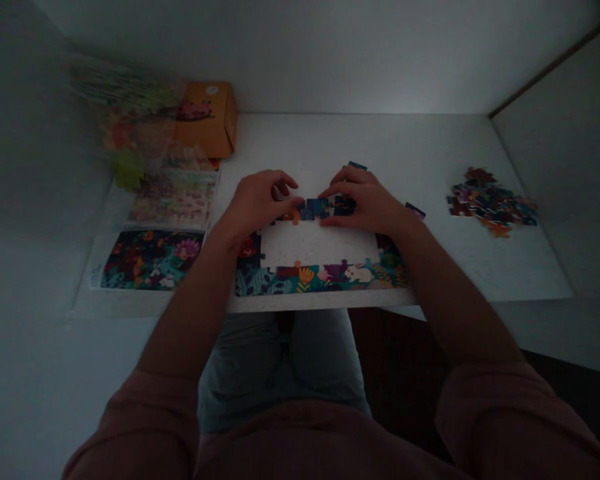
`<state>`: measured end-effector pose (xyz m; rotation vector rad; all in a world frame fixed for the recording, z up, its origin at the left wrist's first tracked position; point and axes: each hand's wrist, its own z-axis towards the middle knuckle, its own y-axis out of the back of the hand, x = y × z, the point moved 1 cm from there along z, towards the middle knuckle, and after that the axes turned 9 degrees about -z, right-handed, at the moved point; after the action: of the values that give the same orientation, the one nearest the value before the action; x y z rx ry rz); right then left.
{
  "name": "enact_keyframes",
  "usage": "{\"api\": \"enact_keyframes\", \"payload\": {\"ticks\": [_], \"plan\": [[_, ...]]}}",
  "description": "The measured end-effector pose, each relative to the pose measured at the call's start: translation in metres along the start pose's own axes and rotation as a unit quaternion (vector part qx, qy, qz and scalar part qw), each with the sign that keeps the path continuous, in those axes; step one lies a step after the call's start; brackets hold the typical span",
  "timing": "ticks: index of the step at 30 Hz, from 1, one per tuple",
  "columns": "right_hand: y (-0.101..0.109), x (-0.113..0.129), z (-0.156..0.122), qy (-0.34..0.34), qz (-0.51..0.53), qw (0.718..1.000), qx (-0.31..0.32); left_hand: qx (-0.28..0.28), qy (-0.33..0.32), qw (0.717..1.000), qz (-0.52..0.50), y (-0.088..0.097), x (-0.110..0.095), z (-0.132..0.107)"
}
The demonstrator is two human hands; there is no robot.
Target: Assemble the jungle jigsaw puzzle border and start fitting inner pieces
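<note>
Jigsaw puzzle (320, 277), partly built, lying flat: floral border in bright colours on a dark ground, near edge and both sides joined, centre unfilled and white. Along the far side, a short run of blue pieces (317, 209) sits between left hand (260, 203) and right hand (365, 203), both touching it. Loose piece (415, 211) lies just beyond the right hand; another piece (357, 165) lies just past its fingertips (343, 175).

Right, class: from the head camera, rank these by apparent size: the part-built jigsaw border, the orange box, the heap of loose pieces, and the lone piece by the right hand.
1. Part-built jigsaw border
2. Orange box and heap of loose pieces: they look alike, so unranked
3. Piece beside the right hand
</note>
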<state>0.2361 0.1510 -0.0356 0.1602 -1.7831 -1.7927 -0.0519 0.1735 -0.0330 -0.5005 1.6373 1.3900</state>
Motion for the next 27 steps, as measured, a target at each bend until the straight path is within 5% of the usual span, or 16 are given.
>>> {"api": "enact_keyframes", "payload": {"ticks": [9,17,27], "plan": [[0.0,0.006,0.002,-0.01,0.002,1.0,0.003,0.007,-0.016,1.0,0.018,-0.006,-0.002,0.001],[0.01,-0.041,-0.009,-0.074,-0.023,0.992,-0.103,0.011,-0.032,0.999,0.031,-0.008,0.002,0.003],[0.019,-0.046,-0.016,-0.002,-0.009,1.0,0.014,0.027,0.017,0.994,0.104,-0.005,-0.013,-0.002]]}}
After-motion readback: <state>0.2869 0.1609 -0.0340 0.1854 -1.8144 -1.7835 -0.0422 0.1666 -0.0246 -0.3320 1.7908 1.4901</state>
